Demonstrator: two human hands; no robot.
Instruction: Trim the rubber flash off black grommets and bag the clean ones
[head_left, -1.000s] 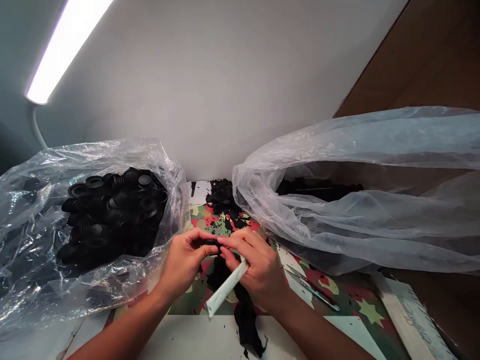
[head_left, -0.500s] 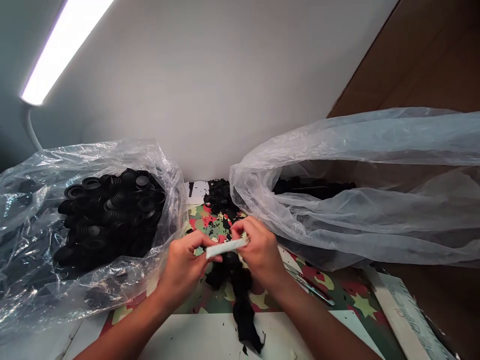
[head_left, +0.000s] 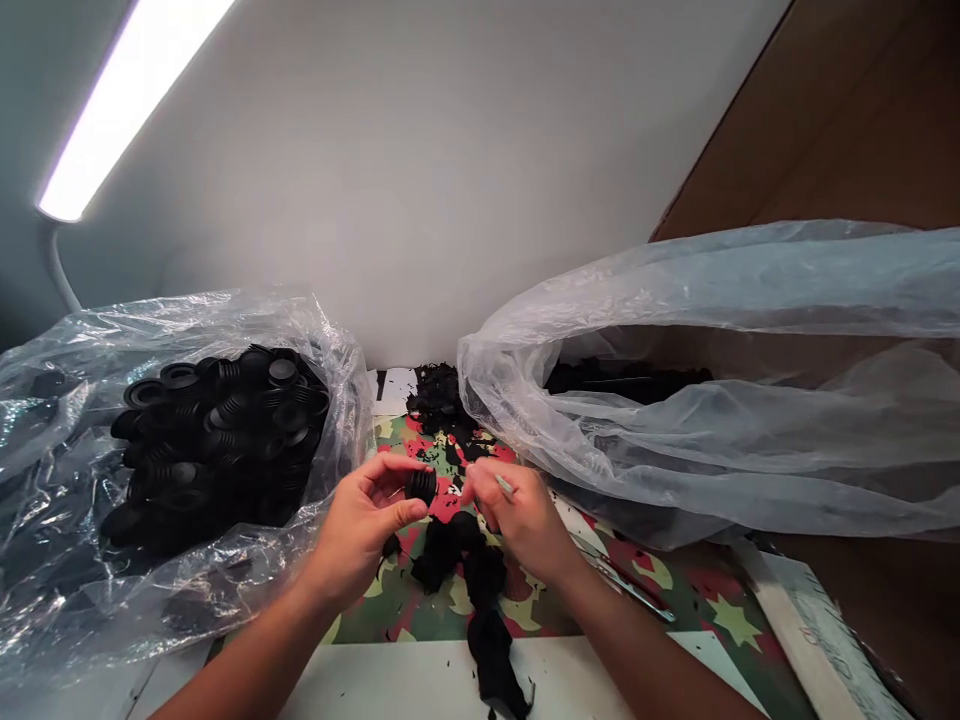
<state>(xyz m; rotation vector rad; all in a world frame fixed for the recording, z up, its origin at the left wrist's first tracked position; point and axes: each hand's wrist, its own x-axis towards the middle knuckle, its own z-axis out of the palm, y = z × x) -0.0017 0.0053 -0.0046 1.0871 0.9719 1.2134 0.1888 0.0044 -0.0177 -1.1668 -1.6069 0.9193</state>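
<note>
Between the thumb and fingers of my left hand [head_left: 367, 515] is a black ribbed plug [head_left: 421, 487], held with its ribs towards the right. My right hand [head_left: 517, 510] is a short way to the right, fingers curled around a slim pale tool [head_left: 504, 484]. Only a small part of that tool shows; the rest is hidden by the fingers. Below both hands, a row of black ribbed plugs [head_left: 491, 640] runs down the table towards me. On the left, a clear plastic bag [head_left: 349, 400] contains a heap of similar black plugs [head_left: 225, 430].
Black scraps [head_left: 442, 395] are piled at the back of the patterned table cover [head_left: 420, 625]. A large translucent bag [head_left: 750, 450] lies open on the right, against a cardboard box [head_left: 862, 120]. A slim metal tool [head_left: 634, 588] rests beside my right forearm. A lamp [head_left: 135, 105] shines overhead.
The white strip-like thing that spanned both hands is no longer stretched between them. My hands have moved apart slightly, and a black plug now shows in my left hand.
</note>
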